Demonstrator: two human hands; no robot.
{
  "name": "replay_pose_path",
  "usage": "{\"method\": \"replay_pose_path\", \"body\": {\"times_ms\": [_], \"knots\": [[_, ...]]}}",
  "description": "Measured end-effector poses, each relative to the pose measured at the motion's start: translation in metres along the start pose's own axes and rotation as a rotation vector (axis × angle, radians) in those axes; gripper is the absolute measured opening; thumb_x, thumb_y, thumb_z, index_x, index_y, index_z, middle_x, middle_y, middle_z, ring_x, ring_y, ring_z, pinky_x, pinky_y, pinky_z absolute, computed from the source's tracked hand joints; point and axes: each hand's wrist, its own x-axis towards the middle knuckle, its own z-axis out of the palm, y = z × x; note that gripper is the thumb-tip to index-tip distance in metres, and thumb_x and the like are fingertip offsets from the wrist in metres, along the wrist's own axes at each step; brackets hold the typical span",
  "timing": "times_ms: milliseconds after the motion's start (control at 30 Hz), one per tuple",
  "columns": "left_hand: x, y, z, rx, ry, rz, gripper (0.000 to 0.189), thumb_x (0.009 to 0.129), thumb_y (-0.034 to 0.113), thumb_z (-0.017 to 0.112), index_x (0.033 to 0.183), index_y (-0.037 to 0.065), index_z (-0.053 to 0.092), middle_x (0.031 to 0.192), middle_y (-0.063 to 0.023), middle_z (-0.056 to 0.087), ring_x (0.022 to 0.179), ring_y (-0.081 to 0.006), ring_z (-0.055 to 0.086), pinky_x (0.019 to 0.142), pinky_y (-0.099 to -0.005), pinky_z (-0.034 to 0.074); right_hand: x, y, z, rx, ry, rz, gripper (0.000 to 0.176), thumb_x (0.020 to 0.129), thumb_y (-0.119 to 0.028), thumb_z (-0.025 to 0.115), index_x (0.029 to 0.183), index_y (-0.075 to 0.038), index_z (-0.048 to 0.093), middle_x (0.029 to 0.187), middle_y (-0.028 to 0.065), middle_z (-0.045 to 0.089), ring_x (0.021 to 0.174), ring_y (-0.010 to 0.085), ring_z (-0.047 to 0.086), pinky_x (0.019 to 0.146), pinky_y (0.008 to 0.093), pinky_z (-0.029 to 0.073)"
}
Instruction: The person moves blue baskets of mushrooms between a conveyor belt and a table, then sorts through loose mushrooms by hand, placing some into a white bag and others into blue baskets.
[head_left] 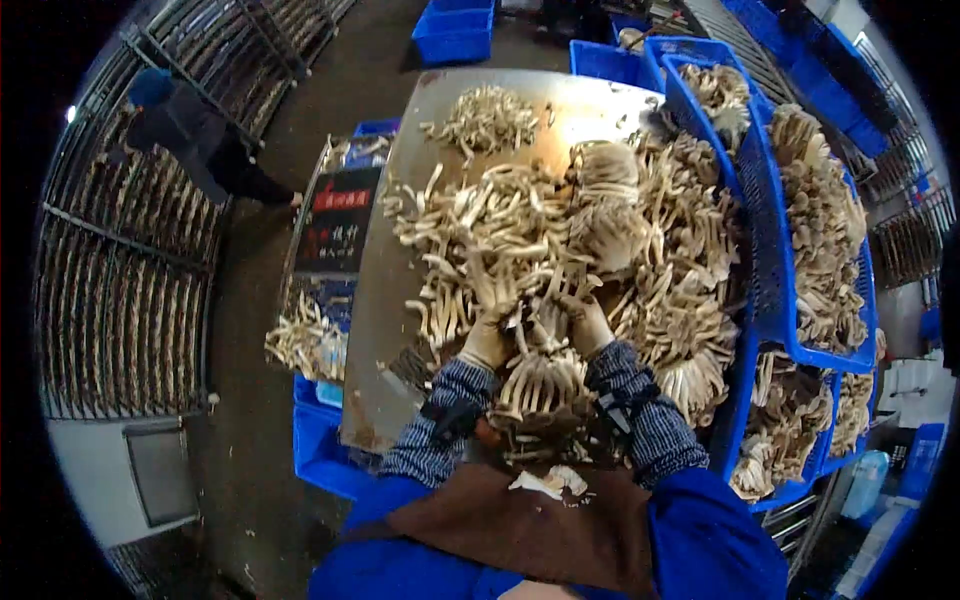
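Both hands are gloved and held over the near part of a metal table point(375, 340). My left hand point(488, 338) has its fingers closed on pale mushroom stems. Just to its right, my right hand point(585, 322) grips part of a mushroom cluster, fingers partly hidden by it. Below and between the hands lies a fanned mushroom cluster point(541, 388), close to my apron. Loose stems point(500, 215) are heaped beyond my left hand. Larger clusters point(610, 232) lie beyond my right hand, with more clusters point(685, 290) along the table's right side.
Blue crates point(755, 235) filled with mushrooms line the right side. Left of the table stand a black printed box point(338, 222), more stems point(308, 342) and a blue crate point(318, 445). A person point(190, 135) is by the tall racks point(125, 310) at the left.
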Motion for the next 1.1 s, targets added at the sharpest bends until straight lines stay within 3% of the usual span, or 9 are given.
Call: {"method": "replay_pose_path", "body": {"times_ms": [267,400,533,667,900,933,967,1033,1100], "knots": [[0.031,-0.042,-0.052,-0.123,0.098,0.111,0.024,0.086,0.02,0.056,0.102,0.002,0.061,0.09,-0.0074,0.065,0.087,-0.0187,0.062,0.082,-0.0326,0.05,0.012,0.022,-0.002,-0.629,0.132,-0.51,0.029,0.083,-0.012,0.063,0.109,-0.004,0.052,0.096,0.0063,0.057,0.085,0.017,0.055,0.07,0.0289,0.046],[0.005,-0.017,-0.033,-0.365,0.082,0.017,0.024,0.087,0.019,0.054,0.105,0.004,0.06,0.098,-0.0085,0.064,0.089,-0.0239,0.062,0.08,-0.0418,0.052,-0.005,-0.013,0.028,-0.43,0.25,-0.141,0.031,0.084,-0.011,0.059,0.113,-0.005,0.05,0.098,0.0133,0.057,0.089,0.0266,0.059,0.073,0.0405,0.051],[0.005,-0.025,-0.041,-0.343,-0.095,-0.05,0.024,0.085,0.016,0.055,0.104,0.003,0.061,0.101,-0.0071,0.064,0.088,-0.0215,0.062,0.084,-0.037,0.05,0.012,0.015,-0.006,-1.899,0.104,-0.589,0.073,0.07,0.004,0.054,0.135,-0.026,0.041,0.142,0.0301,0.019,0.121,0.0396,0.04,0.098,0.0387,0.04],[-0.009,-0.028,-0.035,-0.203,0.017,-0.037,0.021,0.089,0.013,0.054,0.103,-0.001,0.061,0.092,-0.0073,0.063,0.085,-0.0172,0.06,0.081,-0.0301,0.05,0.019,0.027,-0.004,-2.093,0.167,-0.741,0.045,0.079,-0.002,0.046,0.122,-0.011,0.052,0.133,0.0233,0.04,0.109,0.034,0.05,0.088,0.036,0.044],[-0.002,-0.076,-0.071,-0.201,0.24,0.148,0.022,0.09,0.016,0.052,0.099,-0.003,0.06,0.089,-0.0076,0.065,0.086,-0.0196,0.063,0.081,-0.0315,0.05,-0.029,0.027,0.071,-0.308,-0.056,-0.14,0.028,0.093,-0.014,0.044,0.116,-0.001,0.054,0.105,0.0113,0.057,0.098,0.017,0.053,0.08,0.0262,0.045],[-0.011,-0.071,-0.034,0.028,0.488,0.624,0.027,0.091,0.017,0.051,0.108,-0.004,0.056,0.099,-0.0085,0.062,0.087,-0.0184,0.061,0.082,-0.0304,0.048,-0.039,0.036,0.077,-0.261,-0.133,-0.052,0.026,0.095,-0.01,0.04,0.116,0.0,0.054,0.114,0.0115,0.056,0.103,0.0176,0.054,0.085,0.029,0.046],[-0.021,-0.061,0.004,0.291,0.727,1.083,0.033,0.092,0.018,0.051,0.116,-0.005,0.051,0.108,-0.0094,0.059,0.089,-0.0171,0.058,0.083,-0.0293,0.047,-0.059,0.036,0.095,-0.823,-0.258,-0.216,0.028,0.095,-0.009,0.041,0.12,-0.001,0.051,0.118,0.013,0.053,0.106,0.0209,0.053,0.088,0.0306,0.045],[-0.036,-0.068,-0.05,-0.159,0.056,0.32,0.049,0.096,0.025,0.043,0.136,-0.001,0.033,0.128,-0.0123,0.049,0.106,-0.0187,0.05,0.095,-0.0304,0.038,-0.061,0.043,0.096,-1.377,-0.314,-0.542,0.034,0.09,-0.003,0.045,0.123,-0.003,0.05,0.122,0.0153,0.05,0.108,0.0246,0.05,0.091,0.032,0.042],[-0.062,-0.056,-0.039,0.872,0.228,0.535,0.049,0.097,0.028,0.041,0.138,0.004,0.033,0.129,-0.0122,0.049,0.109,-0.0205,0.048,0.097,-0.0331,0.036,-0.047,0.047,0.08,-1.707,-0.195,-0.746,0.043,0.084,0.003,0.048,0.127,-0.006,0.049,0.126,0.0177,0.047,0.11,0.0283,0.048,0.094,0.0334,0.038]]}}
